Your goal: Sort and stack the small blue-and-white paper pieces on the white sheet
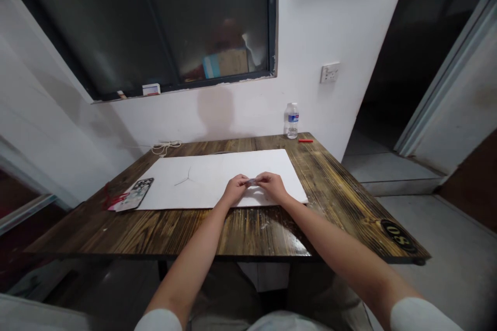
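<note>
Both hands meet over the right part of a white board (209, 165) lying on the wooden table. Between them is a small, dark, thin item (251, 182), too small to name. My left hand (235, 189) pinches its left end, and my right hand (272, 186) pinches its right end. Left of the hands, a few thin dark wires or twigs (188, 178) lie on the board. At the board's left end rests a patterned phone or case (137, 194), with a red object (116, 199) beside it.
A clear bottle (292, 121) stands at the table's back right, near a red marker (305, 140). A pale coiled cord (166, 147) lies at the back left. The table (155, 232) carries a dark round number plate (398, 234) at its right corner.
</note>
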Motion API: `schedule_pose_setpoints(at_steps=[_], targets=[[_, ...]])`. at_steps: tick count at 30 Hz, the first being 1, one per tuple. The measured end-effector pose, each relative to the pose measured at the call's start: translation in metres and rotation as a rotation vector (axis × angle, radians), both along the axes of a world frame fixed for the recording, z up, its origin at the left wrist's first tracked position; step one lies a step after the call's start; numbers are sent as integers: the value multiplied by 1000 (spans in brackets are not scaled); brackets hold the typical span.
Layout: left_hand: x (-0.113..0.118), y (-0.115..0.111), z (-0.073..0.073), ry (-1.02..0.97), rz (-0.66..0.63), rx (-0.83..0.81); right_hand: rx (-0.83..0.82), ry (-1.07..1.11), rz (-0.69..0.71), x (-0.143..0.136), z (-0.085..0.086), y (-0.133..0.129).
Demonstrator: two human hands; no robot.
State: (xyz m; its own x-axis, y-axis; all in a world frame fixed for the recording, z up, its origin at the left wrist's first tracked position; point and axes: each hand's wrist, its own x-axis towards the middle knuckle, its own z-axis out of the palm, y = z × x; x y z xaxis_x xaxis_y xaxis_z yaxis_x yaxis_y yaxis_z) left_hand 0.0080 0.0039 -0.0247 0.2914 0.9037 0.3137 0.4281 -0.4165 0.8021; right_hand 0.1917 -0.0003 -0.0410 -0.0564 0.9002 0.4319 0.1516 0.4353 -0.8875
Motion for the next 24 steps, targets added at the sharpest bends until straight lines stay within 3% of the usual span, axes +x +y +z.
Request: schedule_pose_setpoints(at_steps=[3, 7, 17, 20, 24], targets=[[1, -2, 1, 44, 69, -43, -103, -94, -23, 0, -2, 1], [1, -3, 0, 62, 99, -89, -111, -192, -34, 1, 0, -2], [-3, -5, 8, 171, 48, -90, -81, -347, 68, 5, 2, 0], [-2, -7, 10, 205, 2, -67, -82, -345, 48, 6, 2, 0], [-1, -9, 13, 167, 49, -40, -122, -269, 40, 6, 3, 0]])
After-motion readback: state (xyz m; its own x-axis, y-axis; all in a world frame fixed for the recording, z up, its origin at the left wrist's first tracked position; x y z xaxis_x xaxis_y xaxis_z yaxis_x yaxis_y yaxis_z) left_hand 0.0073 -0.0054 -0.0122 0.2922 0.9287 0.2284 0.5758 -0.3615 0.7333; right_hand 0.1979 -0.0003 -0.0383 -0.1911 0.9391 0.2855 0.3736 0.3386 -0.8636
